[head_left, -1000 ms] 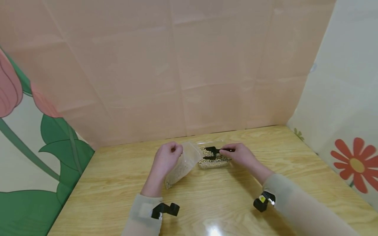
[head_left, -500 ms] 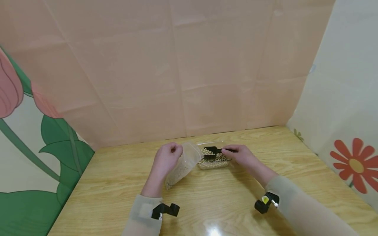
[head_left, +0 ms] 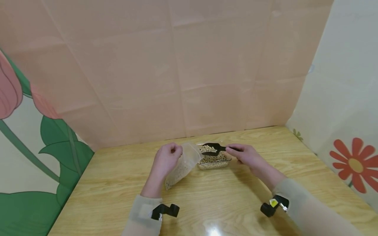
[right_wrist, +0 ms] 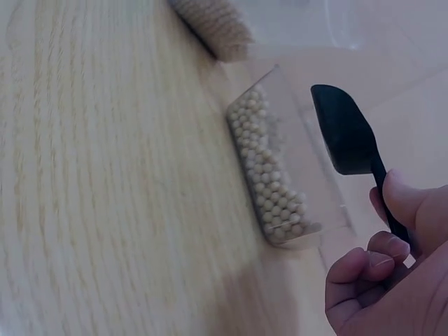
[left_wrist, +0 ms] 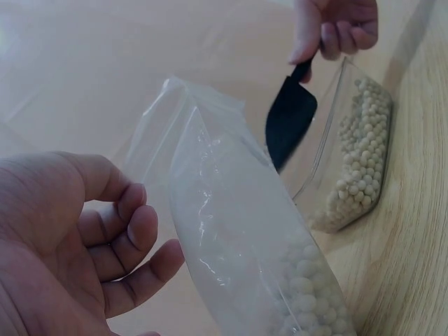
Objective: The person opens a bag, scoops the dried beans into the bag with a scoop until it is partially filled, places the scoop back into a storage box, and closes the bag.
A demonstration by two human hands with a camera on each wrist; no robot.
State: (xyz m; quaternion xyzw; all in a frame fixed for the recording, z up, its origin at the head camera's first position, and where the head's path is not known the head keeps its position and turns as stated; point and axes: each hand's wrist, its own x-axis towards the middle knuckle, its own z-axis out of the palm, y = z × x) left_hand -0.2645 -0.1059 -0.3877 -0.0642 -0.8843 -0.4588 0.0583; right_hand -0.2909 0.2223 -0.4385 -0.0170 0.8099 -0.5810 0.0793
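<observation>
My left hand (head_left: 167, 159) pinches the rim of a clear plastic bag (left_wrist: 224, 210), whose mouth gapes toward the box. Pale round beads, perhaps soybeans, fill the bag's bottom (left_wrist: 308, 294). My right hand (head_left: 246, 156) grips the thin handle of a black scoop (right_wrist: 344, 133). In the head view the scoop carries a heap of the same pale beads (head_left: 208, 149) and hangs over the clear plastic box (head_left: 213, 166), close to the bag's mouth. More beads (right_wrist: 262, 168) lie in the box, sloping up its side. The scoop's load is hidden in both wrist views.
The box and bag stand on a wood-grain table (head_left: 203, 203) near its back edge. Behind rises a pink-covered wall (head_left: 177, 72). A wall with a red flower (head_left: 355, 165) bounds the right side, and painted leaves (head_left: 60, 144) the left.
My right hand has drawn slightly right and the scoop has risen out of the beads in the box, now loaded. The left hand and the bag have stayed almost still.
</observation>
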